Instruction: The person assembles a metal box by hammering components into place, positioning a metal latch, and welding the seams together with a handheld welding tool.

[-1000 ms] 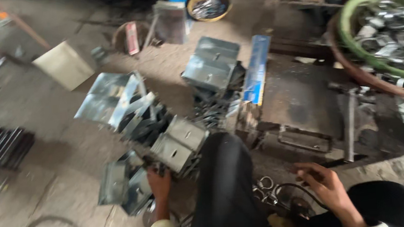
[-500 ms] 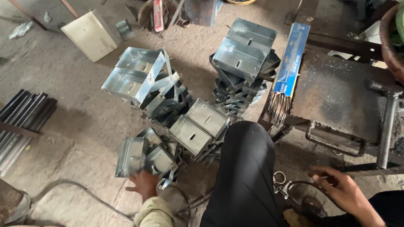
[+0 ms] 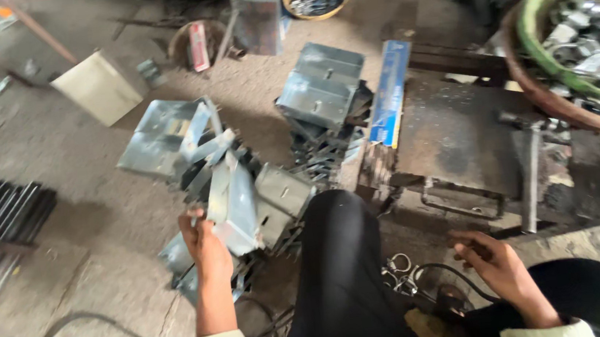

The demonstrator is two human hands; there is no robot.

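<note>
Left hand (image 3: 205, 245) now raised, clenched on grey folded sheet-metal bracket (image 3: 234, 204), lifted from floor pile (image 3: 200, 273) beside knee. Right hand (image 3: 496, 263) still low by small metal rings (image 3: 398, 270), fingers curled, grip unclear.

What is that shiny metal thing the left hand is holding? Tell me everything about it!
The metal bracket is a folded piece of pale grey sheet metal, a bit dull and smudged, with flat faces and bent edges. It is tilted, lifted just above a heap of similar brackets on the dusty floor. The left hand grips its lower left edge. Whether it touches the pieces beneath is unclear.
</note>
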